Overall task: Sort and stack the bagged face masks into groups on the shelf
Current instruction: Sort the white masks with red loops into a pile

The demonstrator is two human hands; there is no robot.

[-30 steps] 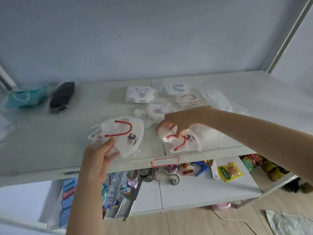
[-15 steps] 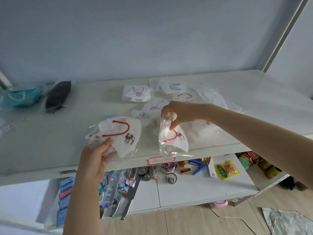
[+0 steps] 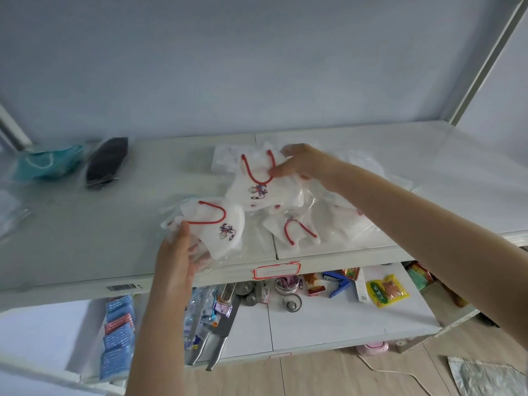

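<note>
A bagged white mask with red loops [image 3: 258,181] is lifted above the shelf [image 3: 85,238], pinched at its top edge by the right hand [image 3: 303,164]. Just in front of it, the left hand [image 3: 177,252] grips another red-looped bagged mask [image 3: 220,227]. A third [image 3: 297,232] lies on the shelf beneath the lifted one. Far left of it lie a teal mask [image 3: 48,162] and a black mask [image 3: 107,161].

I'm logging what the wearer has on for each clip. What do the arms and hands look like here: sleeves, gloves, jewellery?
Both forearms are bare with no sleeves in view. The left hand and right hand wear no gloves, and no rings, watch or bracelet show on either.
</note>
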